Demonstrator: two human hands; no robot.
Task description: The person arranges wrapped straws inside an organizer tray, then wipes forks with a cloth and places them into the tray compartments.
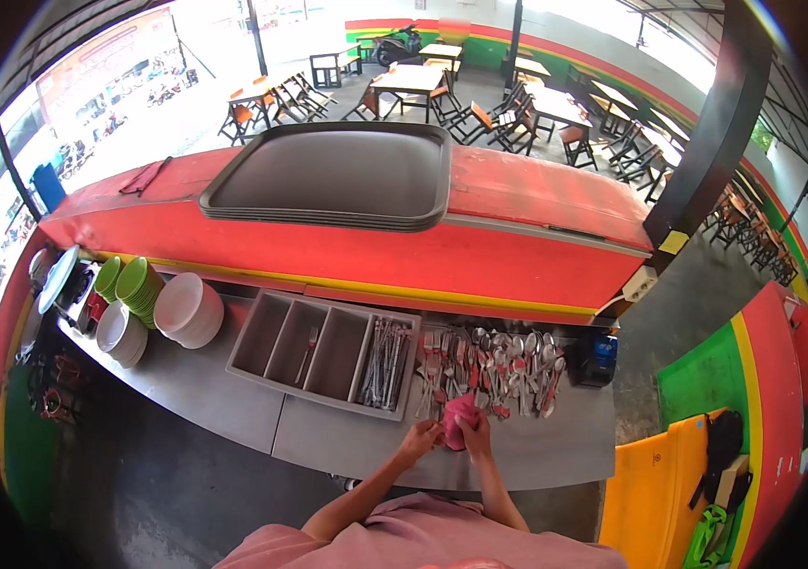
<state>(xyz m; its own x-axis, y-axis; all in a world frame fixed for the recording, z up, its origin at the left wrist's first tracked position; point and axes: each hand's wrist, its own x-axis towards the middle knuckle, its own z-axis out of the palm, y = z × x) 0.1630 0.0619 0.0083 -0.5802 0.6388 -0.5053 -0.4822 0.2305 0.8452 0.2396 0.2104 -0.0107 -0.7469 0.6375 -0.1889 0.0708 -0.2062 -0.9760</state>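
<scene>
My right hand (471, 432) is closed around a pink cloth (458, 420) above the front part of the steel counter (347, 444). Just left of the cloth, my left hand (422, 438) has its fingers pinched together; what lies between them is too small to make out. Beyond both hands a loose pile of spoons and forks (508, 363) covers the counter. A grey cutlery tray (326, 396) with several compartments sits left of the pile. One fork (308, 355) lies in an inner compartment, while the rightmost one holds a bunch of metal cutlery (385, 362).
Stacked dark serving trays (328, 171) rest on the red ledge (537, 185) behind the counter. White bowls (190, 311) and green bowls (141, 284) stand in stacks at the left. A black box (594, 360) is at the counter's right end, near an orange panel (651, 493).
</scene>
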